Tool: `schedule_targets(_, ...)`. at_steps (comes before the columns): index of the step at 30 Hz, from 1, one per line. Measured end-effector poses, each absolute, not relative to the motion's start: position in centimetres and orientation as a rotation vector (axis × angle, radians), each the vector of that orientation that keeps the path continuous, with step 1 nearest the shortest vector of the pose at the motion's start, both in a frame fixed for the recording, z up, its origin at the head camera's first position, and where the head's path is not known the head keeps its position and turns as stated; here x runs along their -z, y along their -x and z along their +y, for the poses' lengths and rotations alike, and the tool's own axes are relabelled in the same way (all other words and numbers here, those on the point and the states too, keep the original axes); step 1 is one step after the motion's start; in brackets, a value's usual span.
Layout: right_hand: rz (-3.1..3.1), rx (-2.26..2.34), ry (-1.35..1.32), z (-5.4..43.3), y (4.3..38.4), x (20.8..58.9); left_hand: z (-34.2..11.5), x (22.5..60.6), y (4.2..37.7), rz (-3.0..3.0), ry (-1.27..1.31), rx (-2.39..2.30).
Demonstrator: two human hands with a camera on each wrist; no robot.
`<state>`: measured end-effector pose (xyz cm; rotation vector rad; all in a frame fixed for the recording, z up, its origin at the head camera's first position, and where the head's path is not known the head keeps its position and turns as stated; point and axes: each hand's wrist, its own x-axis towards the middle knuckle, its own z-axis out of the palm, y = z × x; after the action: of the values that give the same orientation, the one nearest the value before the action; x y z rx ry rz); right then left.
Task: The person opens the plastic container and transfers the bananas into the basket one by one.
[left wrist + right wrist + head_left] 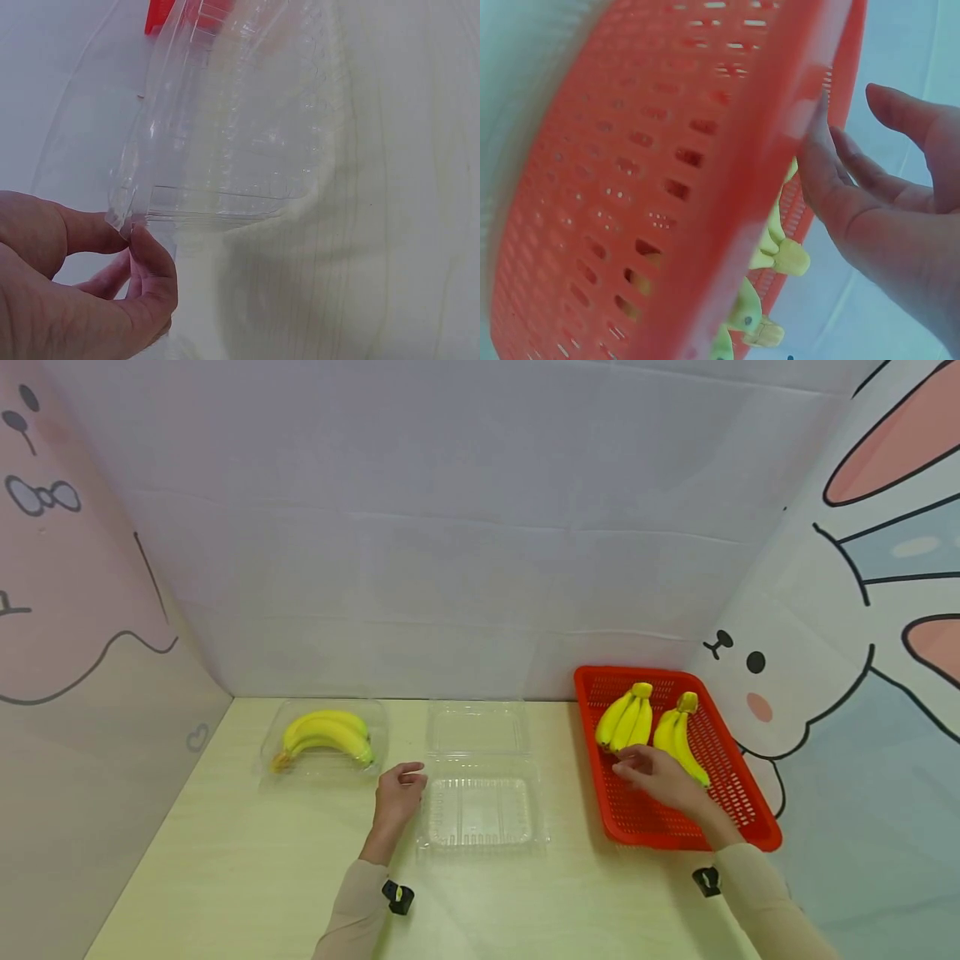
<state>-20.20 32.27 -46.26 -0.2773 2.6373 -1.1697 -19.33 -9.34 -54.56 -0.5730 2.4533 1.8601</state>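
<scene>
A clear plastic clamshell box lies spread out on the table, its lid folded back toward the wall. My left hand pinches the left rim of this box between thumb and finger, as the left wrist view shows close up. On the right, my right hand hovers over a red plastic basket, thumb apart from the fingers, gripping nothing. Inside the basket lie two banana bunches, one bunch at the left and another bunch at the right, partly behind my hand.
At the back left, another clear plastic box contains a bunch of bananas. White cloth hangs behind the table. Printed cartoon panels stand at both sides, the right one close against the basket.
</scene>
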Motion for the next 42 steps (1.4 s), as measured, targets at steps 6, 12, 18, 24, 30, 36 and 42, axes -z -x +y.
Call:
schedule_targets(6,2.622,1.203,0.322,31.8,19.4,46.8,-9.3,54.6,19.2,2.449,0.562,-1.85)
schedule_targets(12,2.632,1.216,0.333,31.6,19.1,47.6,-9.2,54.6,19.2,2.425,0.568,-1.845)
schedule_targets(18,2.632,1.21,0.31,31.5,18.9,47.8,-8.8,54.4,19.1,2.397,0.574,-1.859)
schedule_targets(24,2.612,1.233,0.291,31.0,18.5,47.5,-8.3,54.2,19.0,2.395,0.545,-1.892)
schedule_targets(30,2.58,1.284,0.242,30.5,18.2,47.3,-7.8,54.3,19.4,2.386,0.514,-1.915)
schedule_targets(36,2.592,1.279,0.199,30.2,17.9,47.2,-7.3,54.6,19.6,2.385,0.484,-1.933)
schedule_targets(42,2.584,1.288,0.115,29.9,17.8,47.3,-6.7,54.7,19.8,2.393,0.449,-1.954)
